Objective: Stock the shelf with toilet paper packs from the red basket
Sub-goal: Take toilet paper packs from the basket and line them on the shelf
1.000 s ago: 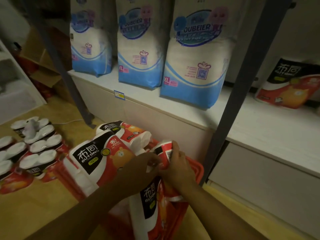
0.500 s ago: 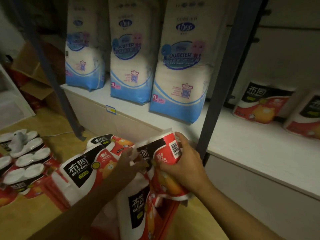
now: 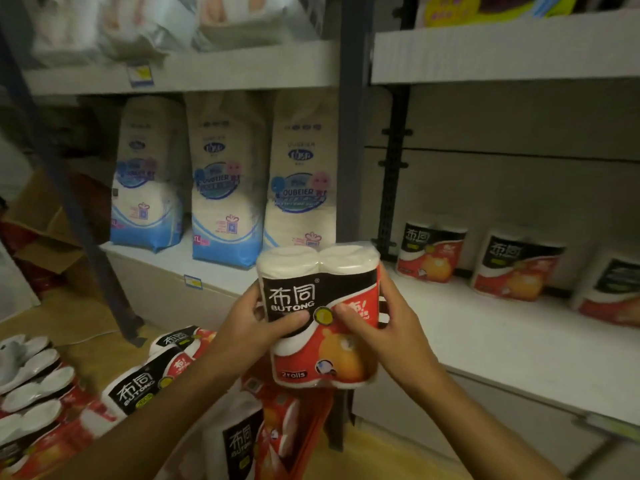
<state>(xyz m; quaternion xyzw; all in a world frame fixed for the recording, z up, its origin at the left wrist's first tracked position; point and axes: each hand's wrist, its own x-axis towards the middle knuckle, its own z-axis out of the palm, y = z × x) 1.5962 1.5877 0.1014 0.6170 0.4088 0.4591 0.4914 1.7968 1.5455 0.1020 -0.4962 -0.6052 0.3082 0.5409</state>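
I hold a two-roll toilet paper pack (image 3: 318,355), red, black and white, upright in front of the shelf post. My left hand (image 3: 256,323) grips its left side and my right hand (image 3: 384,327) grips its right side, thumbs across the front. Below, the red basket (image 3: 311,431) holds more packs (image 3: 138,393), its rim mostly hidden by them and my arms. The white shelf (image 3: 485,334) to the right carries three matching packs (image 3: 429,252) along its back.
A dark steel post (image 3: 349,168) stands just behind the held pack. Blue and white diaper bags (image 3: 225,202) fill the left shelf bay. More roll packs (image 3: 31,386) lie on the floor at the left. Cardboard boxes (image 3: 45,216) sit at the far left.
Both hands have lifted the pack up out of the basket and turned it upright to face me. The view has tilted up, showing the upper shelves.
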